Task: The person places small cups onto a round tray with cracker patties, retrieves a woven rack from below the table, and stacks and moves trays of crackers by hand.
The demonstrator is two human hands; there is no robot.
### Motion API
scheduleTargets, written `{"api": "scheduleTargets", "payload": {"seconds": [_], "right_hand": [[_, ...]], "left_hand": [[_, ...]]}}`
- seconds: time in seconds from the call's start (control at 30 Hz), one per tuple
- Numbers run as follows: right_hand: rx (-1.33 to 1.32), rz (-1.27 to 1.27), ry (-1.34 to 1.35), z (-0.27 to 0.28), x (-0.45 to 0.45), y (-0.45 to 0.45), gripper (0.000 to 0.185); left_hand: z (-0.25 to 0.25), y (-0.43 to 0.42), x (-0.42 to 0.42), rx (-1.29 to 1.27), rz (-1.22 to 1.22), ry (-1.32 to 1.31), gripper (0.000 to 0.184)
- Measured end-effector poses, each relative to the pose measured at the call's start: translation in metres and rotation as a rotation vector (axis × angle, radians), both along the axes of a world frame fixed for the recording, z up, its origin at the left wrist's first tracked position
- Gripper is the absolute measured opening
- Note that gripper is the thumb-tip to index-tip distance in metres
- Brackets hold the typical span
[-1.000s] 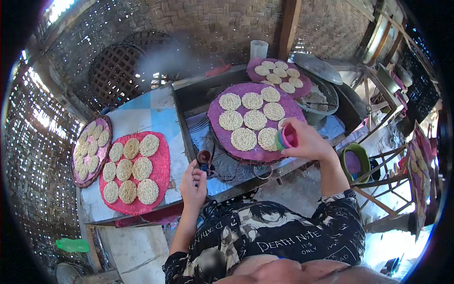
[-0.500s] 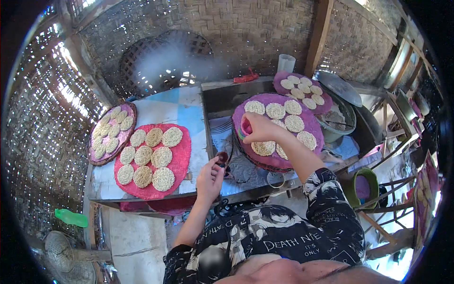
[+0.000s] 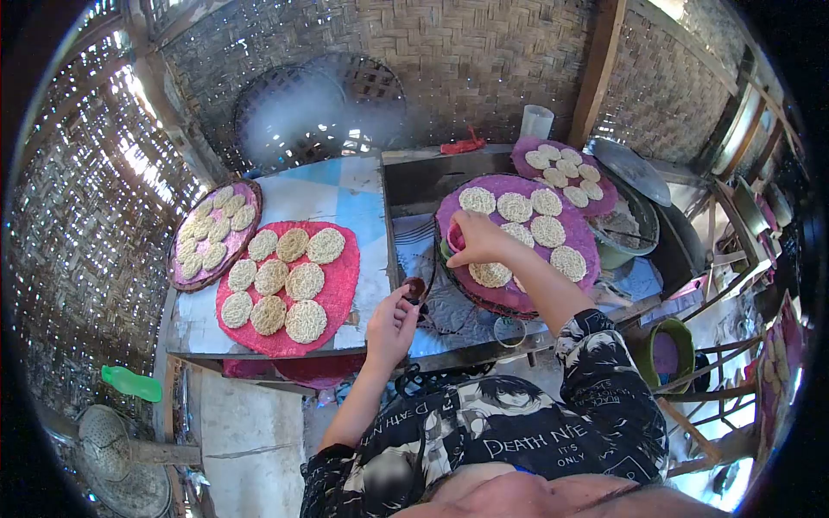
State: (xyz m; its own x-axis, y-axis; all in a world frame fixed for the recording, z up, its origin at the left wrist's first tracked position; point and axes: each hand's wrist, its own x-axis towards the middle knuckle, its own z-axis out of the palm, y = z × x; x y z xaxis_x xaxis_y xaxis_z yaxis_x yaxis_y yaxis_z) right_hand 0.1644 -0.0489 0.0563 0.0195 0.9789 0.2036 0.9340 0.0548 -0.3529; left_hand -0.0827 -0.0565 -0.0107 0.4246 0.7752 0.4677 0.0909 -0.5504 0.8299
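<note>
My right hand (image 3: 480, 237) grips a small pink and green cup (image 3: 455, 238) at the left side of a round purple cloth (image 3: 553, 255). Several pale, noodle-like discs lie on that cloth, and my forearm hides part of them. My left hand (image 3: 391, 326) is near the front edge of the table, fingers curled beside a small dark brown round object (image 3: 414, 287); whether it holds that object is hard to make out. To the left, a red cloth (image 3: 343, 285) bears several more discs in rows.
A round tray (image 3: 175, 281) with discs leans at the far left. Behind on the right are a smaller purple cloth (image 3: 523, 155) with discs, a metal lid (image 3: 632, 171), a large pot (image 3: 611, 257) and a clear cup (image 3: 536, 122). A green bucket (image 3: 682, 349) stands at the right.
The view has shifted, so the table contents appear further right. My right hand with the cup has moved from the cloth's right side to its left. My left hand has come closer to the brown object.
</note>
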Motion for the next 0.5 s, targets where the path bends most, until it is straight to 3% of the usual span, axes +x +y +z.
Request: {"api": "scheduleTargets", "payload": {"seconds": [0.17, 0.27, 0.5], "right_hand": [[0.073, -0.110, 0.115, 0.050, 0.024, -0.050, 0.058], [-0.063, -0.196, 0.063, 0.079, 0.044, -0.100, 0.059], [-0.196, -0.238, -0.117, 0.050, 0.073, -0.166, 0.062]], "left_hand": [[-0.005, 0.002, 0.001, 0.008, -0.007, -0.059, 0.036], [-0.004, 0.000, 0.003, -0.007, -0.001, -0.053, 0.037], [-0.005, 0.000, 0.005, -0.013, 0.014, -0.028, 0.036]]}}
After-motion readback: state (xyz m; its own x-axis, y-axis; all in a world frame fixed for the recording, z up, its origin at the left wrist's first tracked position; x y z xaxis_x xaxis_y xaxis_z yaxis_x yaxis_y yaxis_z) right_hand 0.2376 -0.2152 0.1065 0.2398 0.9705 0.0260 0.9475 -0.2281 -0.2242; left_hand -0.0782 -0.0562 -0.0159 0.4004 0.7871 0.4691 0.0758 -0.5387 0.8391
